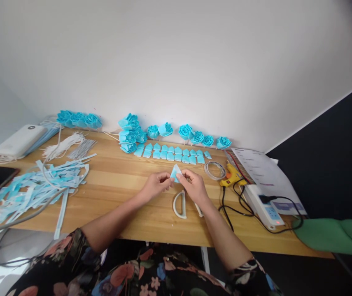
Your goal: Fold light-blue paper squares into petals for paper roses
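Floral shirt (145, 276), fingers (163, 177) pinching blue piece (176, 169), wooden table (108, 176), pale wall (163, 61)

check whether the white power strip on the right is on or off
The power strip looks on: a red light glows at its near end.

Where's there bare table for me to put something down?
The biggest patch of bare wood lies between the pile of blue-and-white strips and the left hand. A smaller one is between the left forearm and the scissors. It's crowded along the back with blue flowers and cut pieces, and at the right with the glue gun and power strip.
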Available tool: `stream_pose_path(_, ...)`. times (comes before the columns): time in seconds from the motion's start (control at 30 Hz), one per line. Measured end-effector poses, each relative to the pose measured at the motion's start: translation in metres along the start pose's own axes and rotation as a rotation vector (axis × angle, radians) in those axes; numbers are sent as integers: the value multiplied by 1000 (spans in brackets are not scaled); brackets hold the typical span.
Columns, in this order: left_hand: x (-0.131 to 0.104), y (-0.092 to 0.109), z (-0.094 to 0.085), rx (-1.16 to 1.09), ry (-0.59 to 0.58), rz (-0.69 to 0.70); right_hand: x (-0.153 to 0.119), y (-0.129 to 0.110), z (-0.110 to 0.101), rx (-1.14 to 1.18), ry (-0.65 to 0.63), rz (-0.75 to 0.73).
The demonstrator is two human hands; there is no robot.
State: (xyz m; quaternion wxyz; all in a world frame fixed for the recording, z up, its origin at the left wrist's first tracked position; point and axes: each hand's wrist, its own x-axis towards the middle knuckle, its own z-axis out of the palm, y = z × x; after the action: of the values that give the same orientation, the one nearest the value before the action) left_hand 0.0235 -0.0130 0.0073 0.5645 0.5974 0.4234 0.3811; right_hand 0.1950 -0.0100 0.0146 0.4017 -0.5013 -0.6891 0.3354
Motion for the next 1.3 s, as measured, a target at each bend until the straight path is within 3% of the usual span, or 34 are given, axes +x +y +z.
stream_pose_path(0.2, 3, -3, -1, -54, 40, -59, 0, 3, -2, 86, 31, 6)
stream_pose_path(0.43, 3, -1, -3, -95, 61, -76, 0, -4, -4, 76, -94, 1)
stream_pose_path(0.73, 3, 0, -3, -106, 38, -84, 1, 2, -1, -11, -29, 20)
stream_pose_path(1.3, 2, 3, -4, -124, 9, -92, 0, 2, -1, 56, -44, 24)
